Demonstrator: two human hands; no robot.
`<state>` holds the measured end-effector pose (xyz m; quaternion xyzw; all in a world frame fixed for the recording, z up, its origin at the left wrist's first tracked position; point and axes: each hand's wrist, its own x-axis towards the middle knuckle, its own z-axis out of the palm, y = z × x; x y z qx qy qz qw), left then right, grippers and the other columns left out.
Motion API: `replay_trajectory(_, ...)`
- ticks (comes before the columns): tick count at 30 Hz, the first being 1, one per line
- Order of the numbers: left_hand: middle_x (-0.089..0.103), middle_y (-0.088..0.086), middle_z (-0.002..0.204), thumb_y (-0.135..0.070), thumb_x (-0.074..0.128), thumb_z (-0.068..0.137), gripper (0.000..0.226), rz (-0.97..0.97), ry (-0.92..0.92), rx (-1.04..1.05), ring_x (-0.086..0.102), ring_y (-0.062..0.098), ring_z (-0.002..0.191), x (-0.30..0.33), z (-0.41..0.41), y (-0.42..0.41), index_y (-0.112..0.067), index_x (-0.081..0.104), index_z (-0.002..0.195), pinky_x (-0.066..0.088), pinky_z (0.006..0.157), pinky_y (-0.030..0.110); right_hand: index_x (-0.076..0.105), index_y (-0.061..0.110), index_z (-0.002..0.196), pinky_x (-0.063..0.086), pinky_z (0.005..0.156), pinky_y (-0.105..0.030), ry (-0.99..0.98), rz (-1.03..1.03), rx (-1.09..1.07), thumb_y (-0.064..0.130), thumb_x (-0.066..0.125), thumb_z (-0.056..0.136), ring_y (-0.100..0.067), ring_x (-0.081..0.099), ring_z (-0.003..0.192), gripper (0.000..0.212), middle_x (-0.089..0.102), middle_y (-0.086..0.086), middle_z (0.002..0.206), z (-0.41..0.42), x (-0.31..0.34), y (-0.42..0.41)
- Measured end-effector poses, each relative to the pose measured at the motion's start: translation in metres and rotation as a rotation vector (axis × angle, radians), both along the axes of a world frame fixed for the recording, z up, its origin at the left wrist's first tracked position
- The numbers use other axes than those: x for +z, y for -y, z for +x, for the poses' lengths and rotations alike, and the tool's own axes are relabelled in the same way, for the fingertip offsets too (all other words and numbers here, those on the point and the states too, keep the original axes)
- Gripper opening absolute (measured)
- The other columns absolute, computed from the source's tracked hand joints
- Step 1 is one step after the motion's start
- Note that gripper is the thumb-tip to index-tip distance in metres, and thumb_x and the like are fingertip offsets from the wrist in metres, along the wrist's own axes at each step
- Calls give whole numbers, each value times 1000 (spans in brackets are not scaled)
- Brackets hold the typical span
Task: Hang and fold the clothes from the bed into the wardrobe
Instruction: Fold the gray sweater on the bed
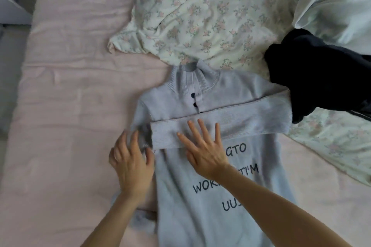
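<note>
The pale lilac knitted sweater lies lengthwise mid-frame, right hand flat on its folded sleeve, left hand loosely curled, holding nothing, nearest the unfolded left-frame sleeve.

Pink-sheeted bed, grey floor

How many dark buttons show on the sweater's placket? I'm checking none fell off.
3 on the sweater: top button, middle button, and lowest button half tucked under the folded sleeve. More may lie hidden beneath it.
</note>
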<state>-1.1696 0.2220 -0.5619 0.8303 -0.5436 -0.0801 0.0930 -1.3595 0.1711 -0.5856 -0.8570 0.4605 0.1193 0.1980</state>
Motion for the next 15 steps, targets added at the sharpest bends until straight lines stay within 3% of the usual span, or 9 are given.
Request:
replay_trajectory(2, 41, 21, 141, -45, 56, 82, 69, 234, -166, 263, 38, 39, 129, -6, 22, -18, -5, 44, 137, 30, 101, 53, 5, 35, 150, -2, 107, -70, -30, 91, 21, 45, 18, 97, -36, -7, 144, 55, 1, -7, 159, 25, -10, -9)
replay_trajectory(4, 44, 16, 138, -47, 70, 78, 75, 444, -316, 409, 37, 35, 129, -13, 38, -25, -10, 41, 136, 30, 102, 49, -2, 35, 150, -15, 106, -65, -78, 167, -27, 47, 14, 99, -31, -20, 143, 55, -12, -4, 159, 40, -17, -11)
replay_trajectory(8, 68, 10, 108, -36, 69, 80, 44, 459, -802, 434, 62, 29, 105, -18, 56, -19, -11, 59, 115, 47, 93, 40, 5, 36, 149, -12, 109, -61, -103, 245, -108, 43, 19, 100, -26, -19, 144, 52, -12, 2, 159, 47, -9, 0)
replay_trajectory(9, 69, 11, 104, -32, 67, 84, 34, 462, -833, 399, 64, 28, 102, -14, 62, -20, -10, 63, 110, 49, 88, 37, 10, 34, 149, -9, 111, -59, -97, 252, -130, 40, 24, 100, -25, -16, 144, 52, -9, 2, 159, 51, -2, 1)
replay_trajectory(12, 68, 8, 104, -29, 61, 88, 16, 454, -649, 280, 62, 28, 101, -3, 89, -21, -18, 61, 99, 40, 75, 28, 35, 19, 143, 8, 117, -44, 62, 186, -272, 22, 41, 94, -23, 7, 145, 48, 14, -3, 157, 65, 19, -10)
replay_trajectory(15, 68, 7, 102, -44, 61, 84, 28, 488, -402, 291, 62, 32, 98, 13, 136, -31, -21, 62, 100, 41, 72, 30, 53, 11, 130, 31, 107, -33, 345, 181, -338, 9, 50, 88, -24, 41, 130, 41, 48, -6, 138, 90, 40, -42)
